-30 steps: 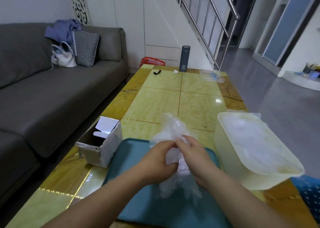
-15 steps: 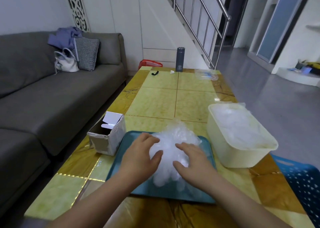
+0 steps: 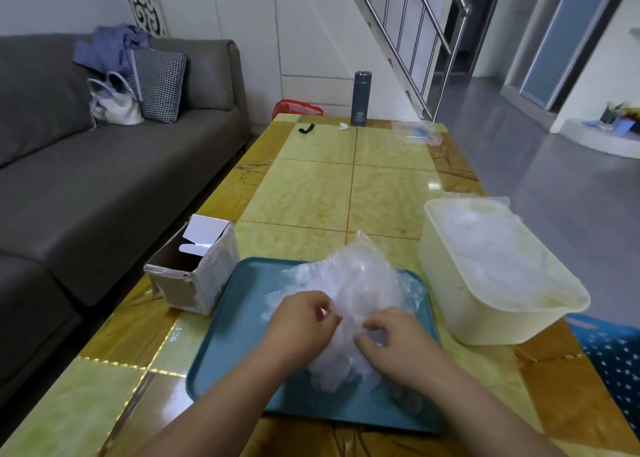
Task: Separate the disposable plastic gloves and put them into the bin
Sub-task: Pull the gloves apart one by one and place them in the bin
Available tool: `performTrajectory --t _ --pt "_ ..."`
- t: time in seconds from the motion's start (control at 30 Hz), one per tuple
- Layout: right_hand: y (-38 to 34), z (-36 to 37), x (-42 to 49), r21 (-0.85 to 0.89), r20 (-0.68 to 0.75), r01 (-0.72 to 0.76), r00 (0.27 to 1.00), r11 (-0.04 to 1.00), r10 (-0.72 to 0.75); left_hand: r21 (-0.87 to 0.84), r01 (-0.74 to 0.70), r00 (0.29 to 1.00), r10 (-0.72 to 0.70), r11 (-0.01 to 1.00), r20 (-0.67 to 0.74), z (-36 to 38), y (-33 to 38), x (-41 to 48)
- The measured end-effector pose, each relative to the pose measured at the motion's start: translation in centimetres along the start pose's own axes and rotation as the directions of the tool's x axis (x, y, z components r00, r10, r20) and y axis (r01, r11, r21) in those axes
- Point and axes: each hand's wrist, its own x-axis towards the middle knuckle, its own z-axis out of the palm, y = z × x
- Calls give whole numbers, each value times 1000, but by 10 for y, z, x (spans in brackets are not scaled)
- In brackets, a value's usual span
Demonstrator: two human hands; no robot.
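A crumpled heap of clear disposable plastic gloves (image 3: pixel 360 276) lies on a teal tray (image 3: pixel 235 338) at the near end of the table. My left hand (image 3: pixel 301 321) sits at the heap's near left side, fingers curled and pinching the plastic. My right hand (image 3: pixel 391 338) is just to its right, fingertips pinching the film too. A cream plastic bin (image 3: pixel 450 297) stands right of the tray, with clear gloves inside it.
An open cardboard box (image 3: pixel 197 276) stands left of the tray. At the yellow table's (image 3: pixel 311 193) far end are a grey flask (image 3: pixel 362 98), a black item and a clear bag. A grey sofa (image 3: pixel 86 165) runs along the left; a blue perforated basket (image 3: pixel 613 356) is at right.
The glove bundle, held up in both hands a second ago, now lies spread on the tray. Both hands went from pressing flat on the heap to pinching at its near edge.
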Motion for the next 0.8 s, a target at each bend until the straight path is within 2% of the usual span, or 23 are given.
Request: performTrajectory --t 0.13,0.27,0.33,0.4,0.43,0.47,0.5,0.57,0.6,0.7,0.73,0.8 --pt "4 -1 0 74 5 -28 1000 997 28 -95 -67 983 50 993 -177 -18 1 0" --pt "2 -10 -6 114 -43 -18 999 993 23 -210 -197 940 124 958 -318 -43 8 -13" --pt "-6 -18 -12 172 -165 -13 985 985 42 -221 -272 904 171 937 -391 -55 13 -22" --pt "-22 -31 -22 270 -351 91 936 959 10 -268 -290 901 168 919 -400 -64 21 -30" --pt "-29 -38 -28 338 -394 146 919 930 -1 -320 -269 914 136 908 -381 -65 25 -34" --pt "-36 -45 -34 446 -366 180 930 877 -5 -378 -242 930 103 894 -354 -64 30 -36" --pt "-43 -51 -39 585 -271 174 963 792 -11 -423 -216 943 76 880 -324 -62 34 -39" --pt "-49 -53 -47 797 -49 75 997 599 -60 -460 -192 966 83 867 -246 -53 41 -44" --pt "-50 -51 -49 834 6 33 998 550 -69 -474 -197 975 121 858 -187 -49 43 -48" --pt "-48 -48 -51 878 29 -29 1000 478 7 -501 -218 960 276 837 42 -42 51 -57" --pt "-46 -50 -52 898 56 -68 998 434 41 -497 -216 959 279 840 56 -42 51 -58" --pt "-41 -56 -54 913 119 -140 990 384 78 -529 -178 982 181 830 -47 -43 48 -55"
